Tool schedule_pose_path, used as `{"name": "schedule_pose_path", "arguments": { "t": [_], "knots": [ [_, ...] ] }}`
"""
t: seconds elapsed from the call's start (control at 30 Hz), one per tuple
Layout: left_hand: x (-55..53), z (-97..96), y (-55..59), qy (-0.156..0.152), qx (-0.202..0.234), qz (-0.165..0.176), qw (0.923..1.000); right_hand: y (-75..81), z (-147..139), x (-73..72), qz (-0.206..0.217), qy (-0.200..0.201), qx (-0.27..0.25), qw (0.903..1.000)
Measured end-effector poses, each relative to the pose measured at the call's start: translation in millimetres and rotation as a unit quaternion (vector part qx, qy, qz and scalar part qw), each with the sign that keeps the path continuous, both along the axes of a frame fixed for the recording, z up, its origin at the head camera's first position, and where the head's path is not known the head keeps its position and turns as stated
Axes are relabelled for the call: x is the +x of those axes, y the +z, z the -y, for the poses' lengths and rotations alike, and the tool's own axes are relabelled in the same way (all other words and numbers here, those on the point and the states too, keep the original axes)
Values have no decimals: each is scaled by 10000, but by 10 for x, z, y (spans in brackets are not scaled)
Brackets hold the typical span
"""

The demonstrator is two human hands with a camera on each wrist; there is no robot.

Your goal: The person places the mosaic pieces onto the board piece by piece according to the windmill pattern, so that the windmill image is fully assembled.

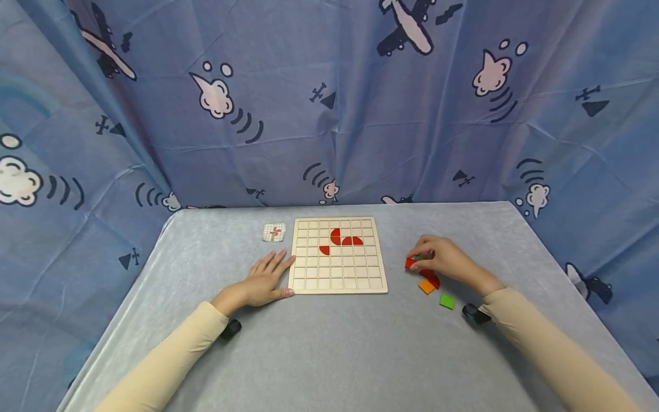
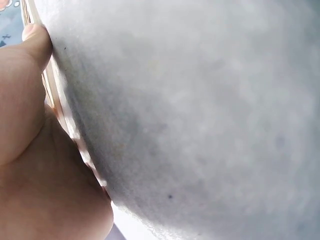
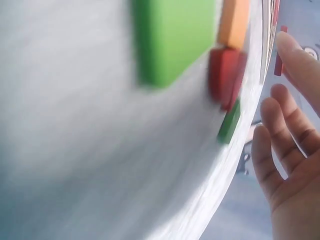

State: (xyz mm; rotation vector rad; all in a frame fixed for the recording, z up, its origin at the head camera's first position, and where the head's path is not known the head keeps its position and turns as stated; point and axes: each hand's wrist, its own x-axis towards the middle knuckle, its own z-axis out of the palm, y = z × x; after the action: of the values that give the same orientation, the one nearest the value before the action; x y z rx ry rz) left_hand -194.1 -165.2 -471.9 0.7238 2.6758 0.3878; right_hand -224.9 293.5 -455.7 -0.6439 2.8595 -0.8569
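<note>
A wooden grid board [image 1: 340,284] lies on the table with several red rounded pieces [image 1: 336,236] set in its squares. My left hand [image 1: 262,281] rests flat at the board's left side, fingers spread, fingertips and thumb against its edge. To the right of the board, my right hand [image 1: 440,258] pinches a red block [image 1: 409,263] between thumb and fingers; the red block [image 3: 281,55] shows at the fingertips in the right wrist view. Below that hand lie red rounded pieces [image 1: 435,281], an orange square [image 1: 426,286] and a green square [image 1: 447,301]. Another green piece [image 3: 229,123] is partly hidden by the hand in the head view.
A small card [image 1: 274,232] with a grid and a coloured figure lies left of the board's upper corner. A grey cloth [image 1: 340,355] covers the table. Behind it hangs a blue patterned curtain [image 1: 288,166].
</note>
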Motion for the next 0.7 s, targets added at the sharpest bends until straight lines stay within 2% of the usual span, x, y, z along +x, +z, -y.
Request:
{"name": "schedule_pose_path", "arguments": {
  "t": [0.4,0.7],
  "knots": [
    [19,-2,3,11,16,-4,10000,50,538,-349,-86,493,-167,9986],
    [-19,11,-32,-13,122,3,9999,101,941,-529,-42,769,-108,9970]
  ]
}}
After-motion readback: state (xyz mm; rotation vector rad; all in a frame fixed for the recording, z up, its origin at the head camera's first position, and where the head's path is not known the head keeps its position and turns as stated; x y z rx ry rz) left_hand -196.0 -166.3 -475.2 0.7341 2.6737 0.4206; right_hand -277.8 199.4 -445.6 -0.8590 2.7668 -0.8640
